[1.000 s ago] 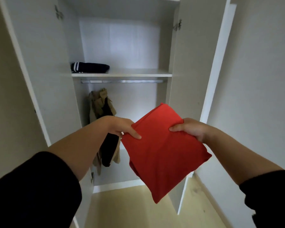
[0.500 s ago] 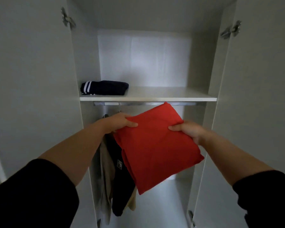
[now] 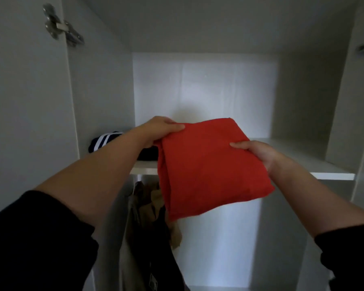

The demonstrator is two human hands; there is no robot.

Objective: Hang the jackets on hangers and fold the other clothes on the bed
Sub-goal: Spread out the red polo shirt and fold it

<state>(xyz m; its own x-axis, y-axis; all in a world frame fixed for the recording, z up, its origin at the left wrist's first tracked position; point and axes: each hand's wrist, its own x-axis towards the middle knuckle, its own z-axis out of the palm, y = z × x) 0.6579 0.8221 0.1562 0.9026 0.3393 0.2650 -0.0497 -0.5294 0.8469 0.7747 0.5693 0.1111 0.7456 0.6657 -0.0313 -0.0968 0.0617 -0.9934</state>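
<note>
A folded red garment (image 3: pixel 208 166) is held up at the height of the wardrobe shelf (image 3: pixel 315 164). My left hand (image 3: pixel 160 129) grips its upper left corner and my right hand (image 3: pixel 254 152) grips its right edge. The garment's far end reaches over the shelf front while its near end hangs below the shelf edge. A folded dark garment with white stripes (image 3: pixel 105 141) lies on the shelf at the left, partly hidden by my left forearm. Below the shelf hang a tan jacket (image 3: pixel 151 202) and a dark jacket (image 3: pixel 156 255).
The white wardrobe stands with both doors swung wide; the left door (image 3: pixel 27 101) carries a metal hinge (image 3: pixel 61 28). The shelf's right half is bare. The wardrobe's right side wall (image 3: pixel 340 101) borders the shelf.
I have come closer to the wardrobe. Both hands have raised the red garment from below the shelf up to shelf height and pushed it forward.
</note>
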